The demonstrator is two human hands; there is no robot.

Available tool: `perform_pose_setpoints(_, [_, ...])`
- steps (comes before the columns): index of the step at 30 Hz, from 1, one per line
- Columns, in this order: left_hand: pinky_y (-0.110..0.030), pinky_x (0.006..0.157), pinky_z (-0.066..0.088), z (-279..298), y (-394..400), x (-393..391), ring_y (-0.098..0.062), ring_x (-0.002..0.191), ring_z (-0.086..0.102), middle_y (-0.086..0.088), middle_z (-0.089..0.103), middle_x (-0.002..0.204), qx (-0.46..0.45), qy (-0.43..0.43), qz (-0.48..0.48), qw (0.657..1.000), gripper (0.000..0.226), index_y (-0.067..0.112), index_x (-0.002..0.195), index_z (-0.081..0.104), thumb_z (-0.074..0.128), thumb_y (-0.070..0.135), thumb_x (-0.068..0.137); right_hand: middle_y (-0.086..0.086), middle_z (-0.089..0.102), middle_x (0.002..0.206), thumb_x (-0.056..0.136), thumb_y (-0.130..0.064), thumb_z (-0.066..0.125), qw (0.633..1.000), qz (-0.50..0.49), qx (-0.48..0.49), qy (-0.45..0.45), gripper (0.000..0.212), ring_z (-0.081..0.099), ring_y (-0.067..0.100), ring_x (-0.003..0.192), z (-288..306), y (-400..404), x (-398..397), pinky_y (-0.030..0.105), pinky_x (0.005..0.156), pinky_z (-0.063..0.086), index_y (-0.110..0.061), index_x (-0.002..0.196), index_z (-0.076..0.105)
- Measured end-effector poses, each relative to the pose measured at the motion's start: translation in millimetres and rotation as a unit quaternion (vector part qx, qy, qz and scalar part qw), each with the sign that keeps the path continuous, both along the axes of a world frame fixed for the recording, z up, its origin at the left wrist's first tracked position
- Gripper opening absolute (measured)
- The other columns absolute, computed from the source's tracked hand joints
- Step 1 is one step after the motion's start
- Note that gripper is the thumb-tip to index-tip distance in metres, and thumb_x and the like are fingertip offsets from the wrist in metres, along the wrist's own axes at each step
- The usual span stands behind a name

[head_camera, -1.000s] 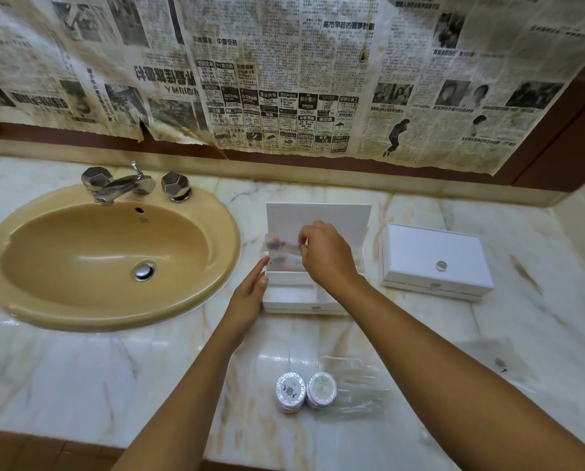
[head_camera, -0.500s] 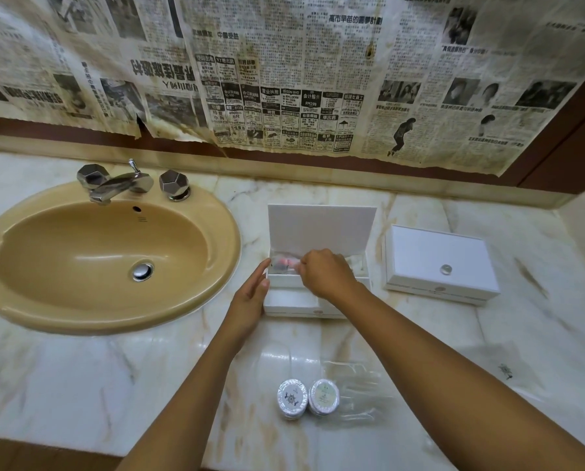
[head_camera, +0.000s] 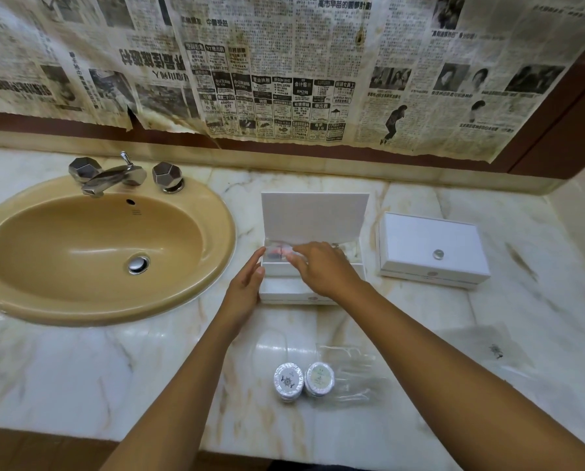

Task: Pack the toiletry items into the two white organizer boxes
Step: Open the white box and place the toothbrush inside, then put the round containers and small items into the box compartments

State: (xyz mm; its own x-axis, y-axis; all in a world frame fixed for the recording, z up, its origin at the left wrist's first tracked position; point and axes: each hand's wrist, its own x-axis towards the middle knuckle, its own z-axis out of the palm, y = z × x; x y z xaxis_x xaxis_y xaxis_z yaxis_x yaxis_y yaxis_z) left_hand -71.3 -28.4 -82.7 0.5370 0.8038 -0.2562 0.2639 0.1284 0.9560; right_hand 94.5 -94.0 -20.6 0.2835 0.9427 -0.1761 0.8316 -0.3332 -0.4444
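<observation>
Nearest, on the marble counter (head_camera: 80, 375): two round foil-wrapped soaps (head_camera: 304, 380) side by side, touching a clear plastic wrapper (head_camera: 350, 375). Beyond: left hand (head_camera: 245, 290), fingers straight, flat against left wall of open white box (head_camera: 294, 290); right hand (head_camera: 325, 270) over its compartment, fingers extended onto a clear packet (head_camera: 279, 252) lying inside, grip blurred, cannot tell. Lid upright behind. Right, well apart: closed white box (head_camera: 432, 249). Left: beige sink (head_camera: 97, 253) with chrome tap (head_camera: 114, 175). Farthest: newspaper-covered wall (head_camera: 284, 69).
</observation>
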Motion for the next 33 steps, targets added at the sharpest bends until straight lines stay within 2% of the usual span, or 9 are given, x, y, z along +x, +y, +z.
perform_pose_setpoints(6, [-0.040,0.113,0.035,5.4,-1.6,-0.2,0.005,0.125,0.044,0.034,0.048,0.131,-0.006,0.001,-0.009,1.000,0.035,0.058,0.129,0.046,0.043,0.037,0.102,0.006,0.062,0.122,0.098,-0.024,0.047,0.999,-0.019,0.047,0.017,0.030,0.053,0.023,0.115,14.6,-25.2,-4.2,0.040,0.097,0.043,-0.017,0.122,0.062])
perform_pose_setpoints(12, [-0.031,0.105,0.040,6.0,-1.9,0.6,-0.001,0.123,0.045,0.023,0.047,0.135,-0.025,-0.006,-0.007,1.000,0.035,0.053,0.133,0.045,0.042,0.035,0.102,0.001,0.059,0.126,0.094,-0.020,0.048,0.997,0.000,-0.069,0.028,0.034,0.056,0.020,0.112,23.6,-69.5,-4.6,0.034,0.092,0.047,-0.022,0.126,0.059])
perform_pose_setpoints(16, [-0.022,0.086,0.045,8.3,-2.3,0.4,0.003,0.102,0.053,0.027,0.056,0.112,-0.044,-0.014,-0.008,0.999,0.035,0.054,0.131,0.046,0.042,0.035,0.103,0.000,0.045,0.140,0.088,-0.021,0.053,0.986,0.023,-0.162,0.025,0.050,0.049,0.022,0.122,18.7,-102.6,-7.7,0.034,0.096,0.044,-0.028,0.137,0.047])
perform_pose_setpoints(20, [-0.011,0.074,0.048,11.3,-4.3,0.5,0.016,0.095,0.054,0.033,0.052,0.112,-0.055,-0.018,-0.004,0.998,0.037,0.047,0.138,0.043,0.040,0.032,0.103,-0.002,0.034,0.144,0.079,-0.035,0.068,0.969,0.091,-0.229,-0.015,0.076,0.035,0.020,0.131,4.4,-122.9,-12.7,0.034,0.102,0.035,-0.032,0.145,0.030])
perform_pose_setpoints(23, [-0.009,0.070,0.049,12.6,-4.0,0.6,0.011,0.088,0.058,0.028,0.058,0.103,-0.053,-0.017,-0.003,0.998,0.037,0.048,0.136,0.044,0.041,0.032,0.103,0.000,0.027,0.146,0.065,-0.042,0.082,0.957,0.118,-0.262,-0.036,0.103,0.029,0.022,0.134,-9.4,-129.2,-19.8,0.038,0.103,0.032,-0.034,0.148,0.021])
perform_pose_setpoints(25, [-0.010,0.070,0.050,11.8,-3.5,0.2,0.006,0.083,0.058,0.025,0.059,0.093,-0.058,-0.018,-0.001,0.998,0.036,0.050,0.133,0.046,0.041,0.031,0.103,0.002,0.025,0.146,0.062,-0.037,0.085,0.952,0.130,-0.269,-0.062,0.108,0.028,0.025,0.133,-17.4,-131.5,-25.8,0.041,0.102,0.033,-0.033,0.148,0.019])
perform_pose_setpoints(28, [-0.015,0.077,0.049,12.1,-3.3,0.4,0.002,0.088,0.057,0.020,0.057,0.093,-0.058,-0.016,-0.007,0.998,0.035,0.052,0.131,0.046,0.042,0.032,0.103,0.004,0.029,0.138,0.068,-0.019,0.081,0.962,0.117,-0.235,-0.080,0.092,0.031,0.026,0.127,-25.1,-132.5,-31.9,0.040,0.095,0.038,-0.030,0.142,0.028])
perform_pose_setpoints(31, [-0.012,0.075,0.048,12.3,-3.5,-0.1,0.017,0.083,0.058,0.029,0.057,0.098,-0.055,-0.015,-0.006,0.998,0.036,0.049,0.134,0.045,0.042,0.032,0.103,0.002,0.034,0.127,0.074,-0.002,0.067,0.973,0.090,-0.203,-0.054,0.072,0.035,0.024,0.120,-26.0,-128.8,-29.4,0.036,0.089,0.037,-0.028,0.134,0.037])
perform_pose_setpoints(33, [-0.014,0.077,0.048,12.2,-3.7,-0.4,0.015,0.082,0.058,0.031,0.058,0.094,-0.053,-0.018,-0.003,0.998,0.036,0.050,0.133,0.046,0.043,0.032,0.103,0.002,0.037,0.126,0.078,0.002,0.059,0.975,0.088,-0.196,-0.053,0.068,0.036,0.023,0.119,-25.4,-124.7,-22.6,0.034,0.086,0.035,-0.029,0.135,0.038])
